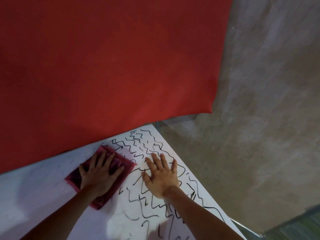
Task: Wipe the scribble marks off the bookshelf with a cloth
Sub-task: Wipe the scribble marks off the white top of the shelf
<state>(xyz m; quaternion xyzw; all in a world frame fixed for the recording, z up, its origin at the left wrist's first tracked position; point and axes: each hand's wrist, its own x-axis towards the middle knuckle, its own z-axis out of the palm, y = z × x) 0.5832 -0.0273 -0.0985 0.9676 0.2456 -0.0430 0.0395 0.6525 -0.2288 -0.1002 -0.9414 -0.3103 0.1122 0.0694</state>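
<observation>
two hands lie flat on the white top of the bookshelf (34, 196), seen from above. the left hand (101, 172) presses down on a pink cloth (127, 163), fingers straight and spread, palm over the middle of it. the cloth is a rough rectangle lying at a slant, with one corner close to the back edge of the bookshelf and another pointing toward the right hand (161, 177). its outline is slightly blurred. the right hand rests just beside the cloth without touching it, also flat, fingers straight and a little fanned, holding nothing. it lies directly on the scribble marks (145, 141). the two hands are apart, with a narrow strip of white surface between them. both forearms are bare and come in from the bottom of the view.

the scribble marks are black wavy and zigzag lines. they cover the right part of the bookshelf top, from the far corner down to the bottom of the view, and run around the right hand. a few lines reach the right edge of the cloth. left of the cloth the surface shows only faint grey smears. behind the bookshelf is a large red sheet (112, 58) whose lower edge meets the back edge. to the right is a mottled grey surface (259, 101); wall or floor, i cannot tell.
</observation>
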